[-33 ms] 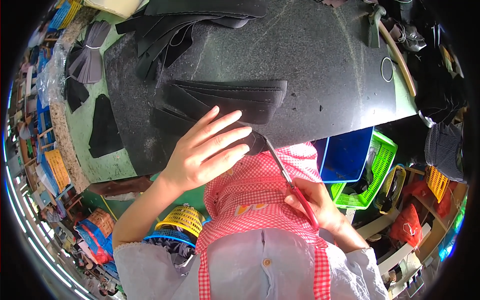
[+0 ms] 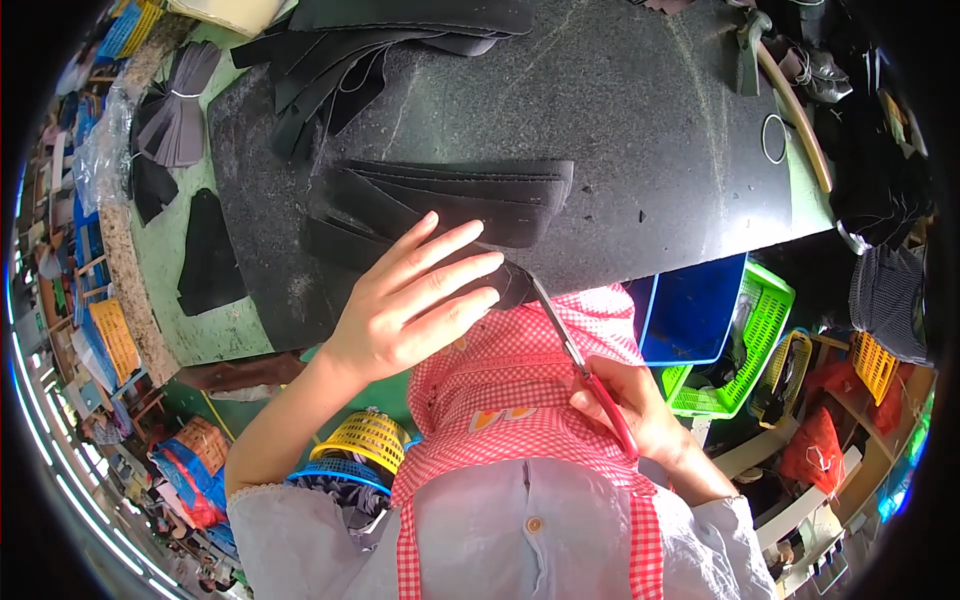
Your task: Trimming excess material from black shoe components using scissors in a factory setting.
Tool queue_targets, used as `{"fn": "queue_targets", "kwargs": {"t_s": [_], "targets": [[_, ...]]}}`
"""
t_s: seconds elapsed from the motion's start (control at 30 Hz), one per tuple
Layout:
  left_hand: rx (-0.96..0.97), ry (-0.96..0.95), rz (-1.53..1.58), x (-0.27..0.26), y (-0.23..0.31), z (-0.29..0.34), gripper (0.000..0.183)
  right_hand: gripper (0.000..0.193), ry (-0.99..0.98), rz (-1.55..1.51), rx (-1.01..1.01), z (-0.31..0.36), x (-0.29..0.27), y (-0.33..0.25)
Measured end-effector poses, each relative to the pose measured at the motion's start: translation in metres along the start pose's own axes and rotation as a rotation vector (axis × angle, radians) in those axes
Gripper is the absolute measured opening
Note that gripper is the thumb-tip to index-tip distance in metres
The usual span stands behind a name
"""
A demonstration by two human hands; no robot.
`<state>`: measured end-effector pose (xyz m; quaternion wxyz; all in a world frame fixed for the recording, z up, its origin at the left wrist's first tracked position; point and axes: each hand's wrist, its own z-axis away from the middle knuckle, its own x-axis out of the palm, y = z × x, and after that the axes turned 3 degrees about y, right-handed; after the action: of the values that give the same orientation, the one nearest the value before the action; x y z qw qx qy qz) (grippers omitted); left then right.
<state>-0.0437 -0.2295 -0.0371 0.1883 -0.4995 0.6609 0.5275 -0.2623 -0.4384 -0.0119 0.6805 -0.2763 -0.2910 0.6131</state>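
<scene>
My left hand (image 2: 405, 295) is spread out, fingers pointing right, over the near edge of a dark mat (image 2: 620, 150). Beneath its fingertips is a small black piece of material (image 2: 515, 288); how the thumb meets it is hidden. My right hand (image 2: 640, 405) grips red-handled scissors (image 2: 570, 345), held at a slant in front of the checked apron. The blade tips touch or nearly touch the black piece. Just beyond my left fingers lies a fanned stack of black strips (image 2: 470, 195) on the mat.
More black pieces (image 2: 400, 30) lie at the far left, beside a tied grey bundle (image 2: 180, 105). A hammer (image 2: 790, 95) and a white ring (image 2: 774, 138) rest at the far right. Below the table's right edge stand a blue bin (image 2: 695, 315) and a green basket (image 2: 745, 370).
</scene>
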Motion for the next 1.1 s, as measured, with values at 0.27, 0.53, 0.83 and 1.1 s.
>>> {"fn": "queue_targets", "kwargs": {"t_s": [0.27,0.53,0.83,1.1], "targets": [[-0.004,-0.002,-0.006,0.000,0.001,-0.001,0.031,0.038,0.032,-0.026,-0.009,0.000,0.002,-0.007],[-0.016,-0.026,0.016,-0.003,-0.001,-0.002,0.029,0.038,0.099,0.137,-0.029,-0.004,0.007,0.004],[-0.018,-0.069,0.007,-0.005,-0.004,0.001,0.016,0.040,0.150,0.186,-0.061,-0.005,0.011,0.001],[-0.021,-0.060,0.016,-0.004,-0.005,0.001,0.015,0.044,0.220,0.361,-0.101,-0.007,0.014,-0.007]]}}
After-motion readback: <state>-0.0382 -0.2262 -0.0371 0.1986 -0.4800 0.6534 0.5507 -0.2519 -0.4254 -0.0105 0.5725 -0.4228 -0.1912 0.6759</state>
